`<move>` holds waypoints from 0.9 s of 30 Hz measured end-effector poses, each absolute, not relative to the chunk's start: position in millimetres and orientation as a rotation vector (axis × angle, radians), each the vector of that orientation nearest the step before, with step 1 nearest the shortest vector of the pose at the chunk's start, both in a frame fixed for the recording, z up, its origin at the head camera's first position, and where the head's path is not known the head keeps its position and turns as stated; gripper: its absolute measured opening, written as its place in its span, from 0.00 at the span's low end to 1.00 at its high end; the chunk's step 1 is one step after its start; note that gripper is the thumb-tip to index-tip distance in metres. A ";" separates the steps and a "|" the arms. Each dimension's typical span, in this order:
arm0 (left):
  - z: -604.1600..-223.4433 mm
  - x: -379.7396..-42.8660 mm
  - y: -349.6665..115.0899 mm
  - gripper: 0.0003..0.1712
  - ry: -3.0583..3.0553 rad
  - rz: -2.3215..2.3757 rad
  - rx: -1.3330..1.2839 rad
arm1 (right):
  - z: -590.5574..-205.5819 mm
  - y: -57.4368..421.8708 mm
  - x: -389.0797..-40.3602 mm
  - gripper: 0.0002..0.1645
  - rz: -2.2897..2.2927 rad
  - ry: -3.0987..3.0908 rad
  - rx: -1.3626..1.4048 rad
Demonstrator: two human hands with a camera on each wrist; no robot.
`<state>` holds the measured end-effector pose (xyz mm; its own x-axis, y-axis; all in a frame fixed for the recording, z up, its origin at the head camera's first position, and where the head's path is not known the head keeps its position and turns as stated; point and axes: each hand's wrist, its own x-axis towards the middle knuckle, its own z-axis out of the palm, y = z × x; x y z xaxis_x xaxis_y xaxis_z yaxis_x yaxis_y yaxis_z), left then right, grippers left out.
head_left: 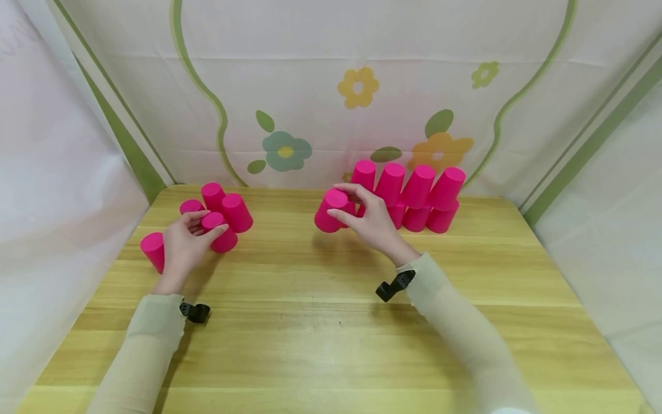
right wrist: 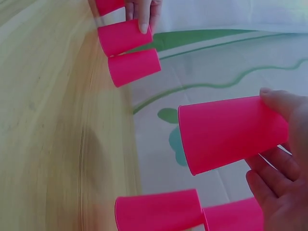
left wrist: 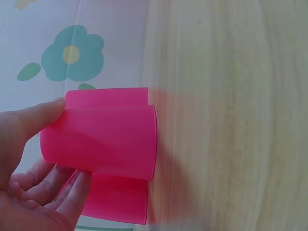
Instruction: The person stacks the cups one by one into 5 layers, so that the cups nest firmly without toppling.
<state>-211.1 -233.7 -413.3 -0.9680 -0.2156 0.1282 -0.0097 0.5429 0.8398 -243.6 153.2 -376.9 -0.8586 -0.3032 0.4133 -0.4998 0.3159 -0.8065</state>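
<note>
At the left, my left hand (head_left: 186,241) pinches an upside-down pink cup (left wrist: 101,139) near its base, thumb on one side and fingers on the other. Other pink cups (head_left: 238,213) stand close behind and beside it. My right hand (head_left: 369,221) grips another upside-down pink cup (right wrist: 231,132) by its narrow end, thumb and fingers on opposite sides. That cup is held above the table, with a shadow below it, in front of the left end of a two-tier row of pink cups (head_left: 419,187). My right hand hides part of the lower tier.
A lone pink cup (head_left: 152,250) is at the far left, partly behind my left hand. The wooden table (head_left: 310,333) meets a white curtain (head_left: 300,34) with printed flowers behind the cups. More white cloth (head_left: 610,241) hangs along the sides.
</note>
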 end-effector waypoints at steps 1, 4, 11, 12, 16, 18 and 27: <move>-413.1 -211.0 -233.8 0.41 -2.562 -1.392 0.193 | -377.4 157.2 -242.7 0.33 1.567 -2.387 0.730; -413.1 -211.0 -234.0 0.40 -2.561 -1.386 0.198 | -379.4 169.6 -239.7 0.33 1.571 -2.381 0.683; -413.7 -211.7 -233.9 0.41 -2.561 -1.397 0.195 | -372.1 196.1 -225.7 0.32 1.582 -2.365 0.560; -413.6 -211.8 -234.0 0.41 -2.562 -1.395 0.196 | -367.4 198.3 -221.5 0.31 1.589 -2.359 0.546; -413.4 -212.0 -233.9 0.42 -2.563 -1.395 0.193 | -346.4 205.6 -204.3 0.31 1.592 -2.342 0.488; -413.3 -211.9 -234.0 0.41 -2.565 -1.391 0.193 | -343.7 211.7 -202.1 0.30 1.573 -2.329 0.460; -413.8 -212.3 -235.1 0.41 -2.565 -1.382 0.194 | -332.0 237.1 -199.7 0.29 1.580 -2.163 0.435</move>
<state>-212.3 -235.1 -413.8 -0.9669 -0.2194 0.1306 -0.0117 0.5490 0.8357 -199.7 237.1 -332.0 -0.8609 -0.0024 0.5088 -0.4854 0.3039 -0.8198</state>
